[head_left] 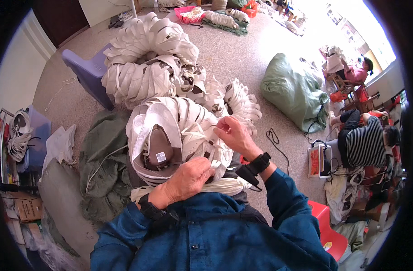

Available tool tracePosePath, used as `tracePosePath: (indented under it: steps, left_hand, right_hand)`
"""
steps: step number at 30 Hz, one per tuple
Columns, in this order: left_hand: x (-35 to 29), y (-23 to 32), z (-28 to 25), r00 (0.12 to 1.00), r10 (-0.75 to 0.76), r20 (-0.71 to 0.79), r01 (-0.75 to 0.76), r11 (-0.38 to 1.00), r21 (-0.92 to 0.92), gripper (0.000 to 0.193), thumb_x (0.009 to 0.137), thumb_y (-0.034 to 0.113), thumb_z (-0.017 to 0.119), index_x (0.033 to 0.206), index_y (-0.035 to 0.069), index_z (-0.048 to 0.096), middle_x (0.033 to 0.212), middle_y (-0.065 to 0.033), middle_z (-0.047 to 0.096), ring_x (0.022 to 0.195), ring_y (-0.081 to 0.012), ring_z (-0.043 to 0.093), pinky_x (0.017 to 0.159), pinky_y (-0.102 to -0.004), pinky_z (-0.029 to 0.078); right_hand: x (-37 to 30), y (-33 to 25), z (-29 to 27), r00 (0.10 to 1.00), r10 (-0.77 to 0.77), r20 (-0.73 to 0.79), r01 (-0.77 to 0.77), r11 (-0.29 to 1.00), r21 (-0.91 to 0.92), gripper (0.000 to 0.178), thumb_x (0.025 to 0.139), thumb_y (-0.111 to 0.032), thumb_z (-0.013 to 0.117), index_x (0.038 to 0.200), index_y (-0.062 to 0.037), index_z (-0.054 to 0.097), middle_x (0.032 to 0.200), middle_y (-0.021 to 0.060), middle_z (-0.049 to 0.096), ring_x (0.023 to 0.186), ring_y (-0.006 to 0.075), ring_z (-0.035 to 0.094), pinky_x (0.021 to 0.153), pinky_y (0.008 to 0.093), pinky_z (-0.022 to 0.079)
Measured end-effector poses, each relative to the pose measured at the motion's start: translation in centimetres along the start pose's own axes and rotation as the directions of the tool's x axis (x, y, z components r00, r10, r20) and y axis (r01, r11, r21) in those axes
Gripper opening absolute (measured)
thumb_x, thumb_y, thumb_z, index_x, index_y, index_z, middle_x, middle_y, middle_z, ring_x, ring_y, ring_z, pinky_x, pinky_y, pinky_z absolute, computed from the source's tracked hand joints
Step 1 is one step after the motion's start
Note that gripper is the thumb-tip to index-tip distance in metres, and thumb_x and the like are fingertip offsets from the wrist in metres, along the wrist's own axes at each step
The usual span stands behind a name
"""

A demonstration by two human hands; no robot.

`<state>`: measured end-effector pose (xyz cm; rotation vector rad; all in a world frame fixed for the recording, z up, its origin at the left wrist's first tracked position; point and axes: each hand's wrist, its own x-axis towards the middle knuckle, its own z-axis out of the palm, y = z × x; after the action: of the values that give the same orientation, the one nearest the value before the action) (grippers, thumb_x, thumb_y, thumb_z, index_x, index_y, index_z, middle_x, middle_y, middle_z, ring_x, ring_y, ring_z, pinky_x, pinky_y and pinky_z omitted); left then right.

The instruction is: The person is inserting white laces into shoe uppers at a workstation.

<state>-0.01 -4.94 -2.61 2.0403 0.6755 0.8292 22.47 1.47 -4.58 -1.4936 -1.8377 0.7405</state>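
Left hand gripped one white strap bundle on the lap, fingers curled; right hand pinched one strap. Three more bundles behind; one blue stool.

White fabric shoe-upper bundle with a brown inner lining; more white stacked bundles on a lilac plastic chair. Dark blue shirt sleeves, black wristbands. Pale green sack, red plastic stool, speckled grey floor.
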Motion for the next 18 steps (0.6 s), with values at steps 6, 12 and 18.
tracePosePath:
  steps: [6,12,18]
  left_hand:
    - [-0.3,1.9,-0.8,0.994,-0.013,0.111,0.002,0.995,0.095,0.018,0.098,0.014,0.059,0.088,-0.001,0.06,0.082,-0.0167,0.059,0.078,-0.0316,0.06,0.069,-0.0387,0.046]
    - [-3.8,7.8,-5.6,0.718,-0.259,0.646,0.662,0.541,-0.518,0.034,0.108,0.027,0.049,0.092,0.0,0.063,0.079,-0.0029,0.063,0.067,-0.0084,0.057,0.063,-0.0249,0.045]
    - [-4.6,8.9,-5.0,0.649,-0.119,0.752,0.69,0.508,-0.515,0.038,0.109,0.027,0.046,0.094,-0.002,0.065,0.085,-0.0061,0.066,0.075,-0.0121,0.061,0.069,-0.0268,0.049]
  right_hand:
    - [0.3,2.7,2.2,0.951,0.02,-0.308,-0.043,0.997,-0.069,0.039,0.084,-0.03,0.075,0.105,0.0007,0.064,0.1,0.0157,0.066,0.092,0.0328,0.063,0.085,0.0428,0.05]
    - [1.0,3.9,1.9,0.996,0.044,-0.083,-0.047,0.998,-0.033,0.041,0.081,-0.035,0.078,0.099,-0.0003,0.067,0.091,0.0164,0.069,0.09,0.0321,0.063,0.084,0.0418,0.05]
    - [0.4,3.0,1.5,0.993,0.029,-0.118,-0.036,0.998,-0.054,0.037,0.084,-0.031,0.075,0.103,0.0,0.065,0.1,0.0169,0.067,0.095,0.0339,0.063,0.086,0.0416,0.05]
